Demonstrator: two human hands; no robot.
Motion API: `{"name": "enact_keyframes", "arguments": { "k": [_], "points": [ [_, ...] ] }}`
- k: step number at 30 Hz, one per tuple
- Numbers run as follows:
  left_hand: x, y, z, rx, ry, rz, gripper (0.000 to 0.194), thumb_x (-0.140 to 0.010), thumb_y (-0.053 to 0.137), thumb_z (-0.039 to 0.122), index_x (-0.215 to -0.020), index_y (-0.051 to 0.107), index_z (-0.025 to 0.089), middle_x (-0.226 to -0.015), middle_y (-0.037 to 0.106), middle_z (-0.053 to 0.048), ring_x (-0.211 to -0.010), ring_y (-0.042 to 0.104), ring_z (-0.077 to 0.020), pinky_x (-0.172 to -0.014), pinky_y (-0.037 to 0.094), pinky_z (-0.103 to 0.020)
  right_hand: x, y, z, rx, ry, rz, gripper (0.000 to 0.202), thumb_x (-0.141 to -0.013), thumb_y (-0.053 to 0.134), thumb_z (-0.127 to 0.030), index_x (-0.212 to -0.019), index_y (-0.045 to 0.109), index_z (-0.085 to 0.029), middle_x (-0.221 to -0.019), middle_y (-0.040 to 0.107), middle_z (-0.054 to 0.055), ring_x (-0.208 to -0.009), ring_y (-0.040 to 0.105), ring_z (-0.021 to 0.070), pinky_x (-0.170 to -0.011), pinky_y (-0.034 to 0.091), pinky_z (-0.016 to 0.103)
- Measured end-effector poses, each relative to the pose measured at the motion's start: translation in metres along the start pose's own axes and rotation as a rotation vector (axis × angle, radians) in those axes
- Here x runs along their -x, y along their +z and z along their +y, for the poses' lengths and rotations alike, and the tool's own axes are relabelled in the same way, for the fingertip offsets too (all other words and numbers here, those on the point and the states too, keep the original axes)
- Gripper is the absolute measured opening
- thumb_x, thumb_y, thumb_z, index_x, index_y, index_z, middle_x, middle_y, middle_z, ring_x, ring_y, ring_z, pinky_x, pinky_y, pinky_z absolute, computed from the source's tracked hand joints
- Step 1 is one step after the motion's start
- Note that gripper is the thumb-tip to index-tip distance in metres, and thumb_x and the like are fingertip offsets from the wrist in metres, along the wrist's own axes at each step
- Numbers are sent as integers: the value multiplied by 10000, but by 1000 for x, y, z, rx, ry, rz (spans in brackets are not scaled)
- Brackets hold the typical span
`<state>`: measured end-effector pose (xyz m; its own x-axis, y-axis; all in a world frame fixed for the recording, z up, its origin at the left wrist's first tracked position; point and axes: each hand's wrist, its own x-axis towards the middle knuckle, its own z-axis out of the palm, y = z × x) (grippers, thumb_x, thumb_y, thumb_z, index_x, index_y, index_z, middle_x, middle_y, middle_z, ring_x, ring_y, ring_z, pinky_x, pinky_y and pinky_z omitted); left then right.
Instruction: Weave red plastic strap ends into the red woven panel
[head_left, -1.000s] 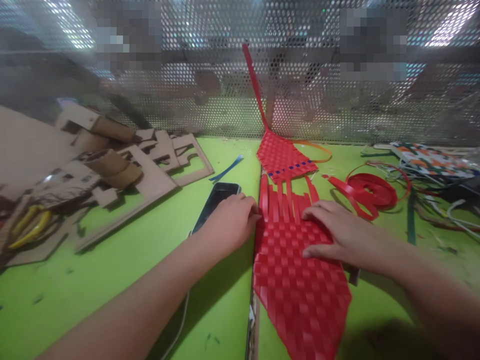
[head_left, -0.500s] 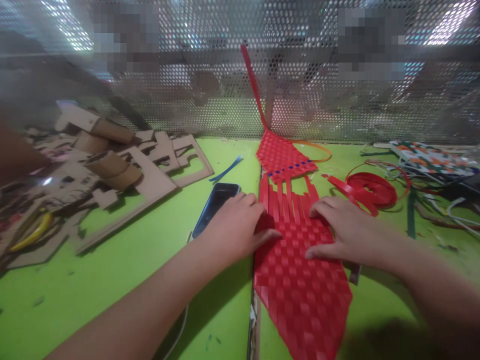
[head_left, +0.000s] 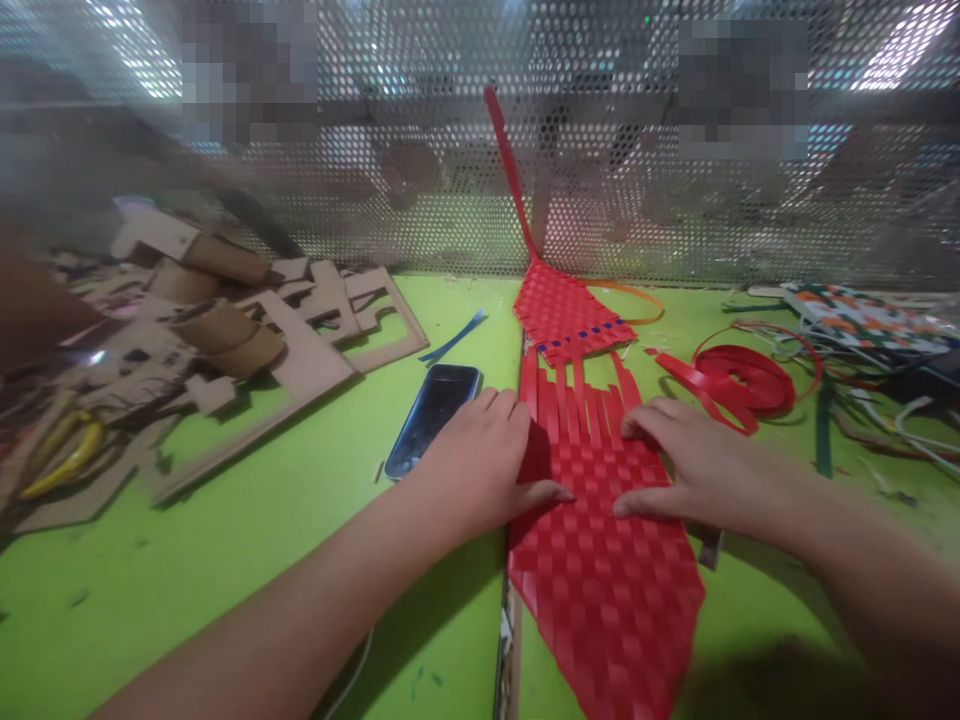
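A red woven mat [head_left: 600, 580] of flat strips lies in front of me, with loose strips at its far end. My left hand [head_left: 491, 465] grips its left edge, the thumb on top and the other fingers curled over the side. On the right edge, my right hand [head_left: 675, 465] holds the weave between thumb and fingers. Beyond the loose strips sits a smaller red woven piece [head_left: 562, 305] with a dark blue row, and a long red strip [head_left: 508, 170] rises from its tip.
A phone [head_left: 435, 415] lies beside my left hand. Cardboard pieces [head_left: 307, 365] are piled at the left. A red strip roll [head_left: 750, 380], an orange-and-green woven piece [head_left: 862, 315] and scraps lie right. A perforated metal screen [head_left: 450, 220] stands behind the green table [head_left: 262, 570].
My left hand has shifted slightly, its thumb now a little lower and further right on the mat. My right hand has barely moved.
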<state>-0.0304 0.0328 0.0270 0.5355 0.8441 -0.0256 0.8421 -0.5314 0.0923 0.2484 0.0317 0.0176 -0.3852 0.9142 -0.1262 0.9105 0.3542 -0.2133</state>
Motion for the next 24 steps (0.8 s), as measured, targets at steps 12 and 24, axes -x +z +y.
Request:
{"name": "enact_keyframes", "arguments": {
  "k": [12, 24],
  "points": [
    [0, -1, 1, 7, -17, -21, 737, -875, 712, 807, -1125, 677, 115, -1151, 662, -143, -1081, 630, -343, -990, 525, -486, 0, 4, 4, -34, 4, 10, 616, -745, 868, -691, -1115, 664, -243, -1139, 692, 115, -1024, 675, 345, -832, 559, 472],
    [2, -1, 4, -2, 12, -13, 711, -891, 717, 782, -1120, 688, 110, -1133, 676, -145, -1049, 629, -335, -974, 522, -471, 1, -1, -2, -15, -22, 2, 545, -768, 852, -674, -1019, 623, -247, -1105, 672, 114, -1023, 661, 356, -809, 547, 474]
  ]
}}
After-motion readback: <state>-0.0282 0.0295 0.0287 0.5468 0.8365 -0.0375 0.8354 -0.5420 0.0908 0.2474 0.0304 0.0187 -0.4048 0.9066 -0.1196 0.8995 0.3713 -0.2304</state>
